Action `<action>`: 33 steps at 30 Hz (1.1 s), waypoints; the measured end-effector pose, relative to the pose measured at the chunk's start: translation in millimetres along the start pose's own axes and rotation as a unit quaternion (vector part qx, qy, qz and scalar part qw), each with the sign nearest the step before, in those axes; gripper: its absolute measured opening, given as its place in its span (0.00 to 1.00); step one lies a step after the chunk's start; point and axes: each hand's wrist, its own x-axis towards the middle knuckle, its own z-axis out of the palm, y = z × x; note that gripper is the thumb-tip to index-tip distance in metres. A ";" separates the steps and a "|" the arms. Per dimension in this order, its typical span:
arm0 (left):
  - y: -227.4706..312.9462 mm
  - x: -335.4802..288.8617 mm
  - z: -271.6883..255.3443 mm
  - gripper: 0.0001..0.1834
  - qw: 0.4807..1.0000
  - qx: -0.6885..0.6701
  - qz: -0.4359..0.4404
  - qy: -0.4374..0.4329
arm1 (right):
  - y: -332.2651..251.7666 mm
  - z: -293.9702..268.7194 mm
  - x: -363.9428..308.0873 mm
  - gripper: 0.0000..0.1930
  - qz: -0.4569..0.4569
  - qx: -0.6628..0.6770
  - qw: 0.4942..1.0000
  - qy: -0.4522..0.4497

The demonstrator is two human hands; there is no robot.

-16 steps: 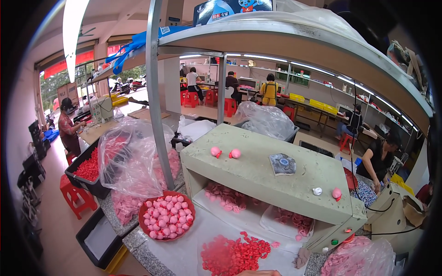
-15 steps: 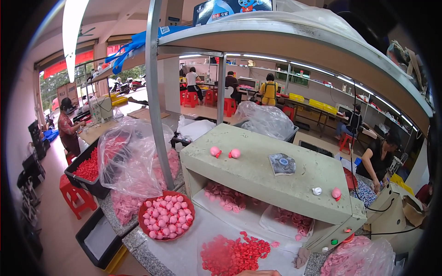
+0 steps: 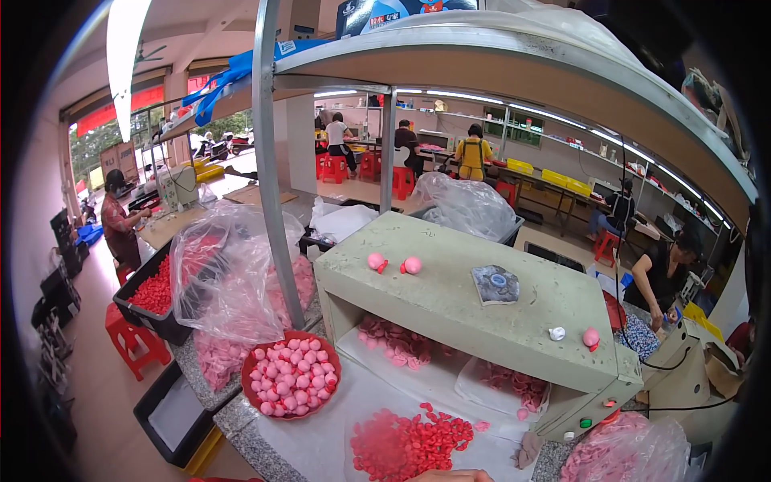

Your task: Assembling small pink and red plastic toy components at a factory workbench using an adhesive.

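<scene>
Only a sliver of a hand, seemingly my right hand (image 3: 452, 476), shows at the lower edge; its fingers and anything in them are cut off. My left hand is not in view. Just beyond that sliver lies a loose pile of small red pieces (image 3: 414, 442) on a white sheet (image 3: 321, 450). To the left stands a red round basket (image 3: 251, 394) full of pink balls with small red parts (image 3: 301, 377). Flat pink pieces (image 3: 393, 341) lie inside the opening of a pale green machine (image 3: 434, 265), with more on a white sheet at its right.
Two pink balls, a blue-grey patch (image 3: 495, 286), a white lump (image 3: 556, 333) and another pink ball (image 3: 591, 339) rest on the machine. A metal post (image 3: 277, 161) and shelf (image 3: 482, 68) rise above. Plastic-covered bins stand left; several people work around the room.
The view has shifted slightly. A bit more of the hand shows at the lower edge. The red pile and the basket look the same.
</scene>
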 end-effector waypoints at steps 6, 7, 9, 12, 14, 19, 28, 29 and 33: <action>-0.7 -1.7 0.2 0.10 0.999 0.040 0.006 -0.002 | -7.4 -5.6 0.8 0.19 0.003 0.010 0.999 -0.043; -2.1 -3.4 0.2 0.10 0.999 0.046 0.005 0.000 | -8.9 -4.8 -0.4 0.19 0.020 0.001 0.999 -0.044; -2.7 -3.8 0.7 0.10 0.999 0.052 0.005 -0.001 | -8.7 -2.7 -3.1 0.19 0.019 0.009 0.999 -0.030; -3.2 -3.1 1.2 0.09 0.999 0.050 0.010 0.006 | -6.5 2.2 -3.8 0.18 0.016 0.016 1.000 -0.008; -6.1 -4.5 1.4 0.09 0.999 0.010 -0.019 0.033 | -5.9 7.1 -5.1 0.17 0.015 0.014 1.000 -0.002; -43.1 -14.0 -14.1 0.06 0.986 -0.078 -0.149 0.021 | -5.2 13.9 -8.9 0.17 0.011 0.011 0.999 0.038; -49.6 -45.9 -0.3 0.09 0.969 -0.216 -0.115 0.040 | 21.2 26.5 -36.6 0.18 0.109 0.110 0.988 -0.002; -52.4 -50.9 -0.3 0.09 0.968 -0.216 -0.117 0.040 | 21.0 29.7 -38.1 0.18 0.110 0.112 0.988 -0.001; -56.1 -66.1 -0.1 0.10 0.969 -0.213 -0.106 0.059 | 27.1 37.7 -41.8 0.19 0.143 0.146 0.979 -0.014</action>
